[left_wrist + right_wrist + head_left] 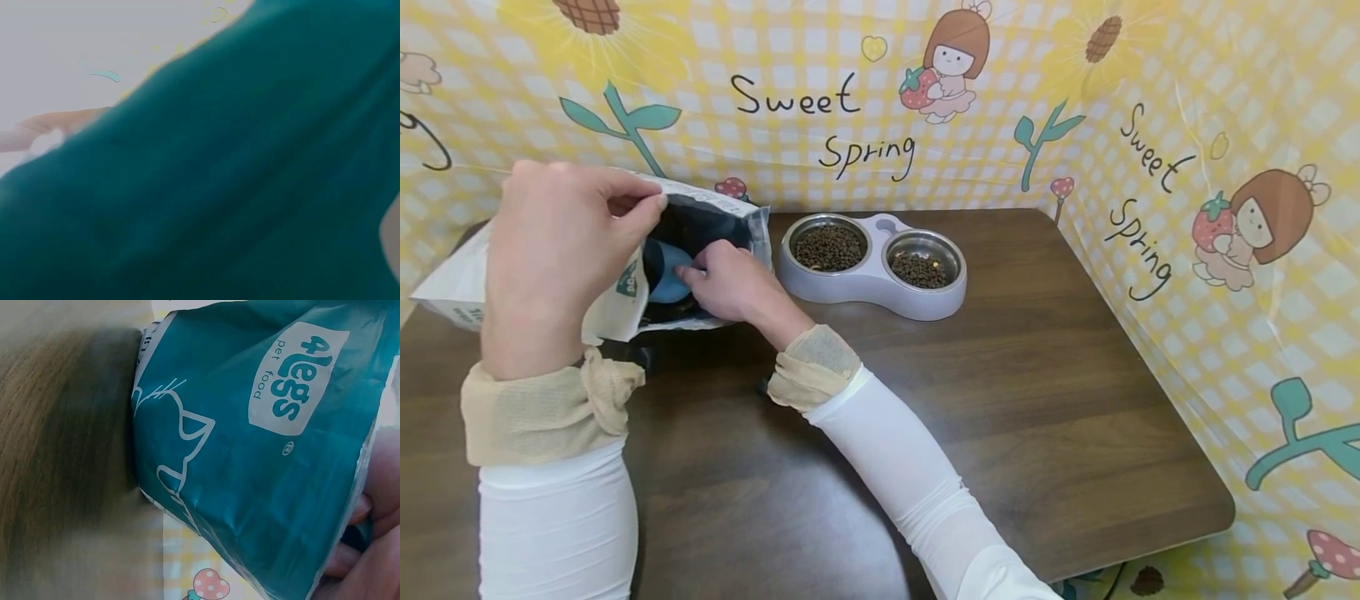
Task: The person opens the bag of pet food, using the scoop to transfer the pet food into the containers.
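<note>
A pet food bag lies on its side at the table's left, its mouth facing right and its lining dark. In the right wrist view, the teal side of the bag shows a white cat outline. My left hand pinches the upper rim of the bag's mouth between thumb and fingertips. Inside that mouth, my right hand grips a blue scoop, whose far part is hidden in the bag. Blurred teal fills most of the left wrist view.
Right of the bag, a pale lilac double feeder holds two metal bowls, the left bowl and right bowl, with brown kibble in both. A brown wooden table is under everything. Patterned yellow cloth hangs behind and to the right.
</note>
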The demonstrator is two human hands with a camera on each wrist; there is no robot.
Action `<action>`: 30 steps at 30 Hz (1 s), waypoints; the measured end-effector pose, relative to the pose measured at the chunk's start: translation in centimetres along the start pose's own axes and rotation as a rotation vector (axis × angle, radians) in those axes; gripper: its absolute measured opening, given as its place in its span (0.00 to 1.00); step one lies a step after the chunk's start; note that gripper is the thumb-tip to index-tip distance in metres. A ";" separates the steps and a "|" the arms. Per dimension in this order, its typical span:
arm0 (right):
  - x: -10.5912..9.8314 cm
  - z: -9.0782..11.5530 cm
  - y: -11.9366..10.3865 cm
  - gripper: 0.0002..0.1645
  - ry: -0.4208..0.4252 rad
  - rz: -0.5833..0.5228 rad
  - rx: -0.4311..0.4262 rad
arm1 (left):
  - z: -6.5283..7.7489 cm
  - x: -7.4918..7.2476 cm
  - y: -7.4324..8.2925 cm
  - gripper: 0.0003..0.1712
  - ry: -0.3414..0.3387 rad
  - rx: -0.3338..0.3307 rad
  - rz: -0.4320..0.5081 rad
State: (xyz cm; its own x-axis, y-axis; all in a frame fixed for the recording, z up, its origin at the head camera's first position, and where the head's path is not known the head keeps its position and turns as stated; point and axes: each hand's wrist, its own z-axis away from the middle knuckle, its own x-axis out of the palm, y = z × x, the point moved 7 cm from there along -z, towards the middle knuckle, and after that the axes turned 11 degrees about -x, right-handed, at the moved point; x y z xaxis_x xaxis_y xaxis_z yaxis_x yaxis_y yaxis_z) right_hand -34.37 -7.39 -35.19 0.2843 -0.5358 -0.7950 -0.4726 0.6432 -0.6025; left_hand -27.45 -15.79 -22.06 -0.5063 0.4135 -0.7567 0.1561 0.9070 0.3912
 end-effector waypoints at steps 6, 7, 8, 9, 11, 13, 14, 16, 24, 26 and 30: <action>-0.9 0.3 0.5 0.29 0.027 -0.152 -0.001 | 0.0 0.0 0.2 0.15 0.004 0.014 0.007; -1.1 0.3 0.6 0.29 0.037 -0.176 -0.005 | 0.0 0.1 0.2 0.15 0.005 0.018 0.008; -1.3 0.4 0.7 0.28 0.046 -0.202 -0.006 | -0.1 0.1 0.2 0.15 0.005 0.019 0.005; -1.5 0.5 0.8 0.28 0.054 -0.232 -0.002 | -0.1 0.1 0.2 0.15 0.004 0.019 0.004; -1.9 0.6 1.1 0.28 0.067 -0.297 0.015 | -0.2 0.2 0.2 0.15 -0.003 0.010 0.004; -2.1 0.8 1.4 0.28 0.071 -0.388 0.040 | -0.2 0.2 0.2 0.15 -0.005 0.006 0.000; -2.2 0.9 1.6 0.28 0.073 -0.443 0.052 | -0.2 0.2 0.2 0.16 -0.008 0.003 -0.001; -2.5 1.1 1.9 0.27 0.078 -0.533 0.073 | -0.2 0.2 0.1 0.16 -0.010 -0.002 -0.002; -3.6 1.9 3.3 0.25 0.038 -0.733 0.090 | -0.1 -0.1 -0.2 0.17 0.008 0.002 -0.018; -3.9 2.1 3.6 0.25 0.020 -0.786 0.074 | 0.0 0.0 -0.3 0.17 0.009 0.002 -0.021; -4.5 2.8 4.6 0.23 -0.017 -0.863 0.055 | 0.0 0.2 -0.5 0.17 0.002 -0.011 -0.014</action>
State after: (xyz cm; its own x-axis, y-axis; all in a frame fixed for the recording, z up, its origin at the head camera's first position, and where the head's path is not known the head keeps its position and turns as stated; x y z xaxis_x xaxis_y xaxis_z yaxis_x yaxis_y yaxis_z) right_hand -35.52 -0.52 -34.53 0.5380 -0.8409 -0.0582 -0.0445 0.0406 -0.9982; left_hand -27.63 -16.18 -22.38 -0.5105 0.4002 -0.7611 0.1392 0.9119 0.3861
